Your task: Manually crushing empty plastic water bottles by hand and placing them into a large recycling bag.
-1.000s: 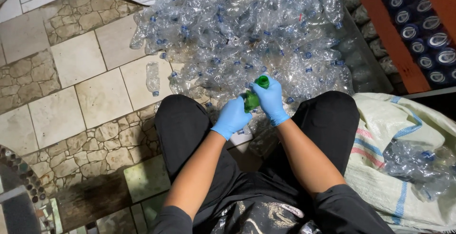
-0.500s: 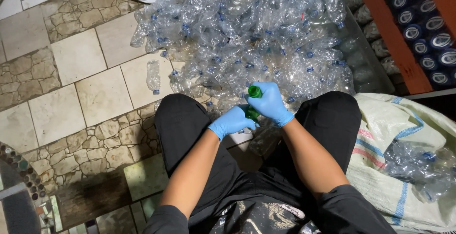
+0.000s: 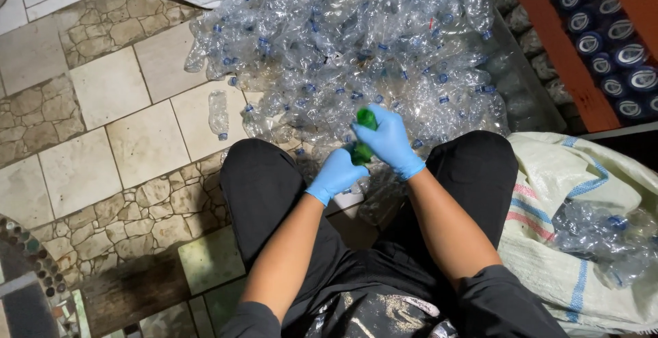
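From my remote seat I see both gloved hands closed on 1 green plastic bottle (image 3: 363, 136), held just above the knees and right at the near edge of the heap of clear crushed bottles (image 3: 356, 43). The right hand (image 3: 387, 139) is clenched around the upper end, fingers wrapped over the top so the cap or mouth is hidden; the left hand (image 3: 337, 173) grips the lower end from below. Only 2 green patches show between the blue gloves, so I cannot tell whether the cap is on or off.

The bottle's long axis runs nearly straight away from the body, tilted a little: the top end points toward the heap, the bottom end back toward the lap.

By my judgement the sorting is at an early stage: the heap on the tiled floor (image 3: 103, 125) is large, 1 clear bottle (image 3: 218, 113) lies apart to its left, and the woven white sack (image 3: 569, 180) at the right knee shows only a modest batch of clear bottles (image 3: 603, 238) inside. Most of the pile looks untouched, and the green one is not yet set down anywhere
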